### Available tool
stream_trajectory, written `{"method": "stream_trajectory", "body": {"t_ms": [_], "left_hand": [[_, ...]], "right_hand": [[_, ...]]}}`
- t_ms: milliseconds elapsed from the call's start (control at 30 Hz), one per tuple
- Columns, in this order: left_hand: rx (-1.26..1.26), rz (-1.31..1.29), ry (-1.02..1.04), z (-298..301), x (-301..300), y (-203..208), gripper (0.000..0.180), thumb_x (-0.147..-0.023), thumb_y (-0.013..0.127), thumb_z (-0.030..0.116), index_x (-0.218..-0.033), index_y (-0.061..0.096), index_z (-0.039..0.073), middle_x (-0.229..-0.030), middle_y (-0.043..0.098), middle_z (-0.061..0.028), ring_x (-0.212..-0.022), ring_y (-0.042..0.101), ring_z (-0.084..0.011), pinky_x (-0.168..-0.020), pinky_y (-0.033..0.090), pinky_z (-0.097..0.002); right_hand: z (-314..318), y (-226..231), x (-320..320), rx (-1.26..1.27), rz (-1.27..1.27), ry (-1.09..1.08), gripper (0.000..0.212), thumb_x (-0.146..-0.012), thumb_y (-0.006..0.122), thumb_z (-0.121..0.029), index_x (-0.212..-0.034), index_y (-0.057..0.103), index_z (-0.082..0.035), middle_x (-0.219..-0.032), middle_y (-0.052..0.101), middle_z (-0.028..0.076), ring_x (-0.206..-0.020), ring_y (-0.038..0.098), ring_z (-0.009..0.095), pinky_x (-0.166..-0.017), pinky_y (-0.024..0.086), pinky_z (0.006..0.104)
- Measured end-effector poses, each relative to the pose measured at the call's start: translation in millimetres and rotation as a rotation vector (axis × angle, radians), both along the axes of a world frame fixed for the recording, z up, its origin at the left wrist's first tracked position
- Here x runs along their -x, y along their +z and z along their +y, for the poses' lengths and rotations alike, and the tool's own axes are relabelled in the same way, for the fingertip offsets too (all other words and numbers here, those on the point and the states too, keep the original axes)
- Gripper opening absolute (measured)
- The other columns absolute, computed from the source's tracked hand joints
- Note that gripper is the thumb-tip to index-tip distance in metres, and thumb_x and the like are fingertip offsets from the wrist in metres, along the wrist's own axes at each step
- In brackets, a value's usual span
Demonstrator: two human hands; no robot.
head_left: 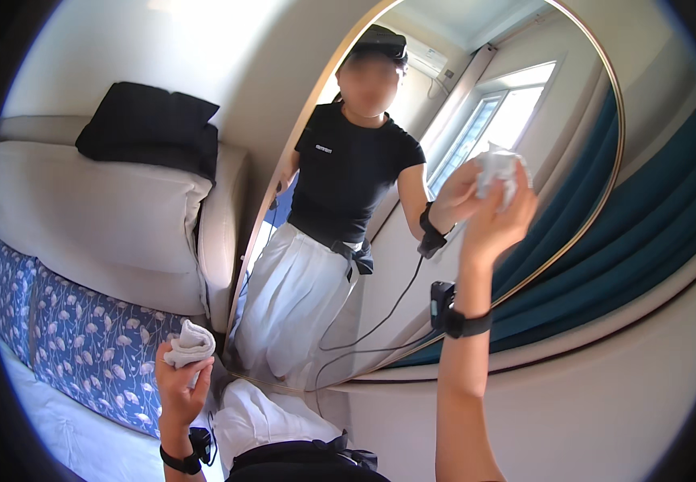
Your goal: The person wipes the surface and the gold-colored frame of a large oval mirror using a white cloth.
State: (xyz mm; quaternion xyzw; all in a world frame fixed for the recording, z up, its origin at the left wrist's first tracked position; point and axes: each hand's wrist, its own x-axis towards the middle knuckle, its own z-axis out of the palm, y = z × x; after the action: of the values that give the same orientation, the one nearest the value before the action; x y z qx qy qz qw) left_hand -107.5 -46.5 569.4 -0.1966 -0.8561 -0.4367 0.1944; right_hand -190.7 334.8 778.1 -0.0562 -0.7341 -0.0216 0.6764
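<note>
My left hand [178, 394] is held low on the left, its fingers closed round a folded white cloth [191, 345]. Raised at the upper right, my right hand [510, 213] presses a crumpled white cloth [496, 170] to the glass of a tall mirror, or very near it; actual contact I cannot make out. This second cloth is blurred, and its reflection merges with it. The mirror [622, 120] has a thin gold frame with a rounded top and leans by the wall. Its glass reflects my body, my raised hand and a bright window.
A bed on the left carries a blue floral pillow [99, 353], a beige pillow [99, 225] and a black cushion [151, 124] by the headboard. A teal curtain [661, 217] hangs on the right. A thin dark cable [317, 395] runs near the mirror's base.
</note>
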Motion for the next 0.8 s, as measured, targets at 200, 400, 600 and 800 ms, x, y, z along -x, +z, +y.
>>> {"method": "stream_trajectory", "body": {"t_ms": [200, 400, 600, 800], "left_hand": [[-0.024, -0.001, 0.000, -5.4, 2.0, -0.4, 0.013, -0.069, 0.068, 0.001, -0.082, 0.070, 0.005, -0.094, 0.057, -0.0138, -0.089, 0.054, -0.0295, -0.074, 0.045, -0.0344], [-0.077, 0.000, 0.059, -10.8, -0.6, -3.7, 0.014, -0.069, 0.068, 0.000, -0.082, 0.070, 0.004, -0.095, 0.057, -0.0148, -0.092, 0.054, -0.0307, -0.077, 0.045, -0.0361], [-0.003, -0.029, 0.094, -29.1, -3.0, -13.2, 0.013, -0.070, 0.069, 0.003, -0.083, 0.070, 0.004, -0.100, 0.058, -0.0162, -0.094, 0.053, -0.0323, -0.079, 0.044, -0.0373], [-0.070, -0.105, 0.078, -20.6, 7.6, -16.6, 0.014, -0.072, 0.067, 0.003, -0.086, 0.071, 0.008, -0.099, 0.058, -0.0133, -0.094, 0.053, -0.0289, -0.079, 0.043, -0.0356]], "right_hand": [[-72.7, -136.4, 5.3, -0.270, -0.504, 0.216, 0.046, -0.067, 0.054, 0.001, -0.113, 0.059, -0.004, -0.104, 0.061, 0.011, -0.088, 0.058, 0.024, -0.075, 0.048, 0.0366], [-72.4, -356.5, -76.7, -0.402, -1.874, 0.453, 0.022, -0.077, 0.054, -0.010, -0.098, 0.060, -0.008, -0.092, 0.058, 0.008, -0.090, 0.059, 0.026, -0.074, 0.048, 0.0367], [-40.3, -345.6, -122.7, 0.117, -1.617, 0.531, 0.029, -0.074, 0.057, -0.008, -0.103, 0.060, -0.009, -0.098, 0.060, 0.011, -0.094, 0.059, 0.029, -0.079, 0.048, 0.0386], [-26.0, -303.0, -190.1, 0.553, -1.534, 0.364, 0.032, -0.078, 0.059, -0.010, -0.110, 0.058, -0.010, -0.097, 0.060, 0.015, -0.090, 0.058, 0.036, -0.077, 0.048, 0.0422]]}}
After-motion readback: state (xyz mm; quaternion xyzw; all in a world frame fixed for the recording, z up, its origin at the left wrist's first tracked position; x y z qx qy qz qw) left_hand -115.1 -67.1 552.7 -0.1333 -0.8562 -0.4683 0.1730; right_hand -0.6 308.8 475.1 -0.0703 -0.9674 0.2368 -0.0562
